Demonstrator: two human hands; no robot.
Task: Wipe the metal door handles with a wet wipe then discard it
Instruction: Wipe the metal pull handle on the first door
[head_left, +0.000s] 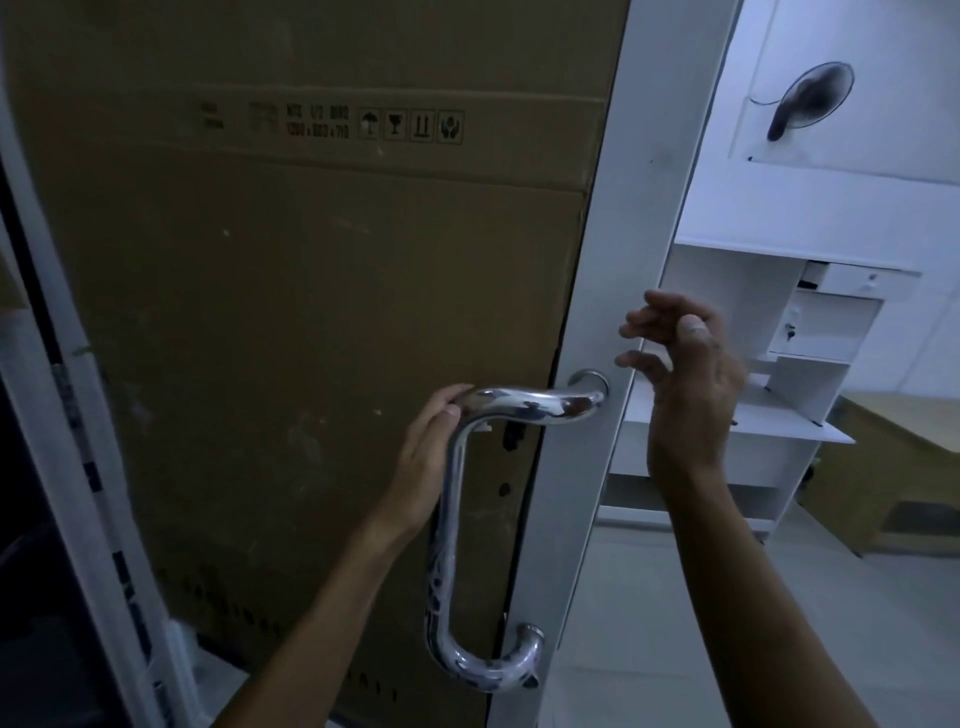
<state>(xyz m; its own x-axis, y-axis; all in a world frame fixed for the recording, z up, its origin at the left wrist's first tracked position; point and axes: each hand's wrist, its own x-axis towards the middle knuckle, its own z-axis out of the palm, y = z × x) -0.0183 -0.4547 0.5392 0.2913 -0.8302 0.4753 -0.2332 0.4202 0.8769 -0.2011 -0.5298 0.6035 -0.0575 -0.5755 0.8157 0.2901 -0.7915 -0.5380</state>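
Note:
A polished metal door handle (452, 525), bent in a C shape, is bolted to the white door frame (587, 322) at the centre of the view. My left hand (423, 457) reaches behind the handle's upper bend, fingertips touching the top bar; whether it holds a wipe is hidden. My right hand (685, 384) hovers just right of the door edge, fingers spread, holding nothing. No wet wipe shows anywhere.
Behind the door's glass stands a large brown cardboard box (311, 312). To the right is a white desk unit with drawers (810, 332), a wall fan (815, 98) above it, a wooden piece (904, 478) and pale floor (649, 623).

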